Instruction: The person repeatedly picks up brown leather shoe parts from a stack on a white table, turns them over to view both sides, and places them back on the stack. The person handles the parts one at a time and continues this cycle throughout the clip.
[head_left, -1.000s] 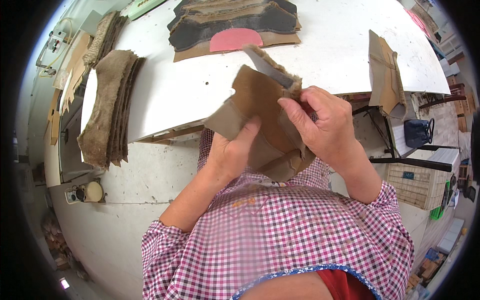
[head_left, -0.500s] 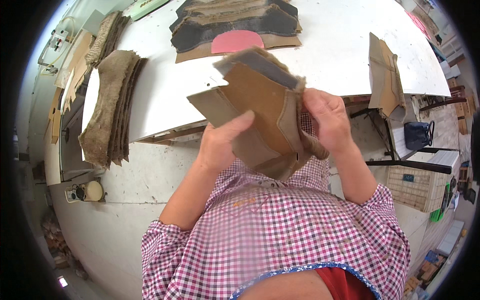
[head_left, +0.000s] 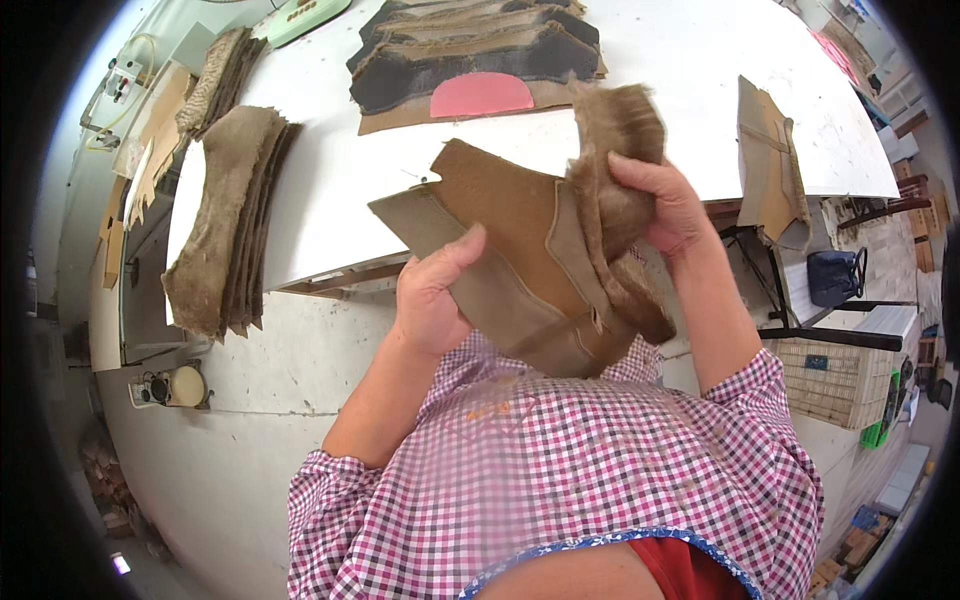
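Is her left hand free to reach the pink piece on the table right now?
Probably not as things stand: the left hand is gripping the brown fur-lined pieces, which also sit between it and the pink piece on the white table.

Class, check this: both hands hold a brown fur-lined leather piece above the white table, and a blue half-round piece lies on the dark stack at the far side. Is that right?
Not quite. The half-round piece is pink, not blue, as the head view shows. The rest stands: the left hand and right hand hold the fur-lined leather piece above the white table, and the pink piece lies on the dark stack.
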